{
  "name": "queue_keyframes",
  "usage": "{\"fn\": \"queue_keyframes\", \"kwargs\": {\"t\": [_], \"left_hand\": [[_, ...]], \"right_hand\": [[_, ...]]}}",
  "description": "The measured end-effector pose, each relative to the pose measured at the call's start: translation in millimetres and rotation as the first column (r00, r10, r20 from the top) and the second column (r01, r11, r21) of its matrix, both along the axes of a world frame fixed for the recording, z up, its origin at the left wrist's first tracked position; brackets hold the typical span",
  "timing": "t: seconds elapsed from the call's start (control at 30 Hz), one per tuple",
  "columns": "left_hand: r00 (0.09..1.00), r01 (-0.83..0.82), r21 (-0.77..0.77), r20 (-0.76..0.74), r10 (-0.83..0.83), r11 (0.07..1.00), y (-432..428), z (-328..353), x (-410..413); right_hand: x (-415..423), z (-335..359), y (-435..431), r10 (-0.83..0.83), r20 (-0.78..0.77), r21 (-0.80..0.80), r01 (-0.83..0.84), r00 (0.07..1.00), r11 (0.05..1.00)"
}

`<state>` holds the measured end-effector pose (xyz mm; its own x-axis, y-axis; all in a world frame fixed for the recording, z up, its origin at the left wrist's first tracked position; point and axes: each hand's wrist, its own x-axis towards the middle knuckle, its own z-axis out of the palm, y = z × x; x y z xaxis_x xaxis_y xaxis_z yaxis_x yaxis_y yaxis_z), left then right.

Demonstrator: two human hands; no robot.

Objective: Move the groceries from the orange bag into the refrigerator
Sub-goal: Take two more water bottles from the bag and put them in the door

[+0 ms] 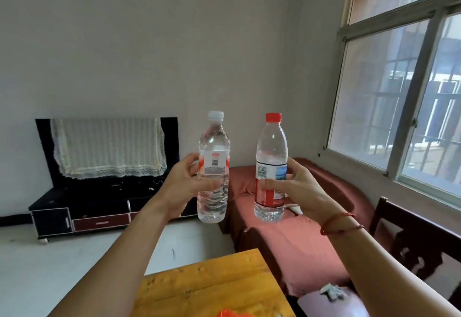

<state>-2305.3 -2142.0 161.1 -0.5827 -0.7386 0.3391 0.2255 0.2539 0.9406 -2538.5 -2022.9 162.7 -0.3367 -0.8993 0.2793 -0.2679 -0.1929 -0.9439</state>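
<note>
Two water bottles are held upright in the air, one per hand, above the far end of the wooden table (212,284). The left hand (184,186) grips the white-capped bottle (213,142) at mid-body, its fingers curled round the label zone and its thumb across the front. The right hand (299,189) grips the red-capped bottle (272,147) at the label, thumb in front and fingers wrapped behind. The bottles stand side by side, near each other but apart. Only a sliver of the orange bag (232,313) shows, on the table at the bottom edge, well below both hands.
</note>
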Motion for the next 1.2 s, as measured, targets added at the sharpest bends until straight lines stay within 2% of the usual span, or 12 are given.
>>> {"fn": "queue_keyframes", "kwargs": {"t": [0.33, 0.63, 0.9, 1.2], "left_hand": [[0.998, -0.051, 0.016, -0.024, 0.052, 0.999, 4, -4, 9], [0.973, -0.231, -0.023, -0.030, 0.231, 0.973, 22, -4, 53], [0.902, -0.430, -0.045, 0.026, 0.431, 0.902, 42, -17, 145], [0.737, -0.675, 0.022, -0.009, 0.675, 0.737, 91, -25, 294]], "right_hand": [[1, 1, -6, 0.038, -0.022, 0.006, -0.038, 0.999, 0.999], [26, -3, -28, 0.174, -0.006, -0.011, -0.174, 0.985, 0.985], [112, -9, -57, 0.373, -0.040, 0.023, -0.372, 0.927, 0.928], [262, -20, -80, 0.580, -0.055, 0.069, -0.576, 0.813, 0.814]]}}
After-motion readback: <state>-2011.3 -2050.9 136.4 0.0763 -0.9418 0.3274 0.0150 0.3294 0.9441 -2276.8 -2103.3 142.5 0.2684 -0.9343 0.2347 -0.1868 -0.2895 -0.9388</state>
